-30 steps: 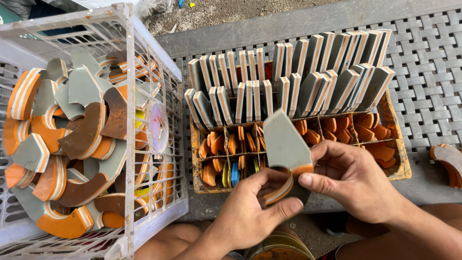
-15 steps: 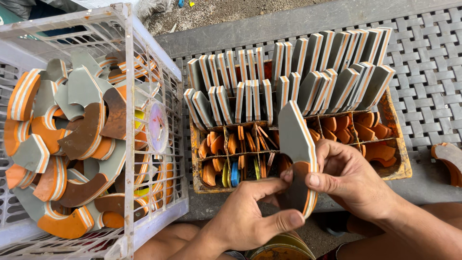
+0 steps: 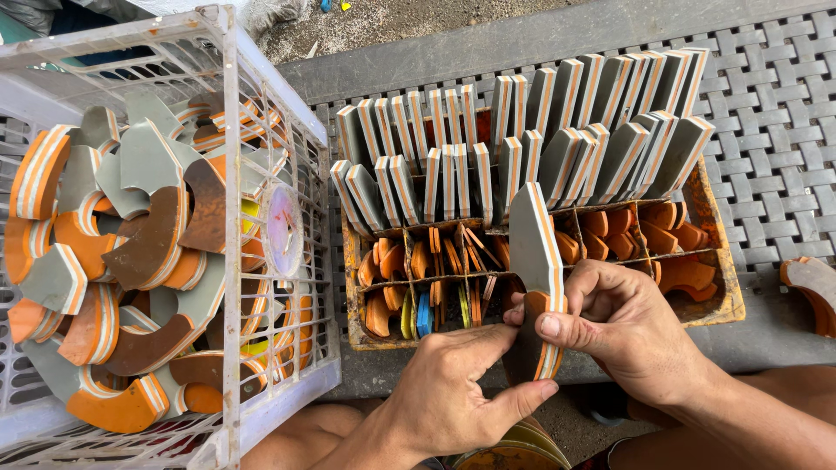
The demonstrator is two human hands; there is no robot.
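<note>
Both hands hold one grey, layered foam piece (image 3: 531, 252) with orange and white stripes along its edge, standing upright on its narrow side. My right hand (image 3: 623, 331) pinches its lower end between thumb and fingers. My left hand (image 3: 457, 392) touches the same lower end from below with thumb and forefinger. The piece is just in front of an orange divided tray (image 3: 718, 287), whose back rows hold several similar grey striped pieces (image 3: 522, 139) on edge and whose front cells hold small orange and coloured offcuts (image 3: 427, 287).
A white plastic crate (image 3: 231, 261) at left is full of curved grey, orange and brown foam scraps (image 3: 113, 261). A grey woven mat (image 3: 784, 130) lies under the tray. One curved scrap (image 3: 810, 287) lies at the right edge. My knees are below.
The grey piece has been turned from showing its flat face to standing on edge, and moved slightly right. Both hands stayed on its lower end.
</note>
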